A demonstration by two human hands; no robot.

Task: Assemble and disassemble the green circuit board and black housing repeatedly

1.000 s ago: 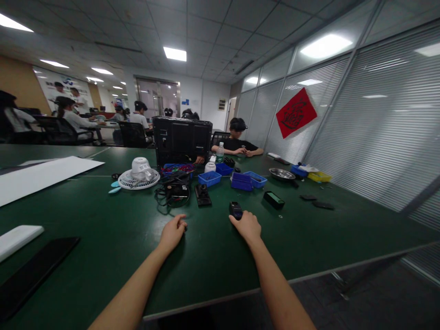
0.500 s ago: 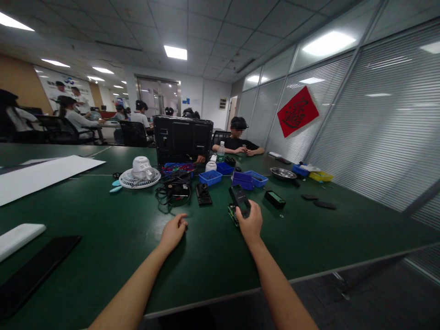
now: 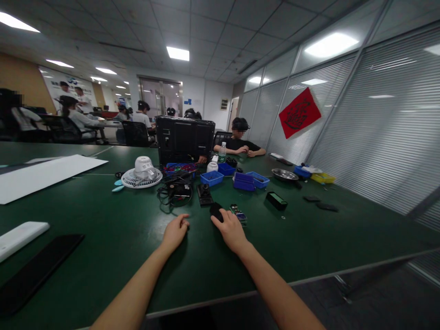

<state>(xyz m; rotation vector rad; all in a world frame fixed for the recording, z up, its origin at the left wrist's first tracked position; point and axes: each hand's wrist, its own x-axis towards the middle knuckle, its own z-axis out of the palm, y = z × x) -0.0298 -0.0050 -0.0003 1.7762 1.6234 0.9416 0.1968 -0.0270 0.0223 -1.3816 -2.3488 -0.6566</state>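
My right hand (image 3: 231, 231) rests on the green table (image 3: 103, 238) with its fingers closed over a small black cover (image 3: 216, 211), pressing it to the tabletop. Just right of that hand lies a small green circuit board (image 3: 239, 214), bare and apart from the cover. My left hand (image 3: 175, 231) lies on the table a short way to the left, its fingers curled into a loose fist with nothing showing in them.
Beyond my hands lie a black module (image 3: 204, 194), tangled cables (image 3: 175, 192), a white fan (image 3: 142, 174), blue trays (image 3: 244, 181), a black box (image 3: 276, 200) and a computer case (image 3: 185, 140). A black slab (image 3: 34, 270) and a white block (image 3: 19, 233) lie left. People sit beyond.
My right hand lifted the black cover off the small device, carried it left and set it down; the green board stays where the device lay. My left hand has not moved.
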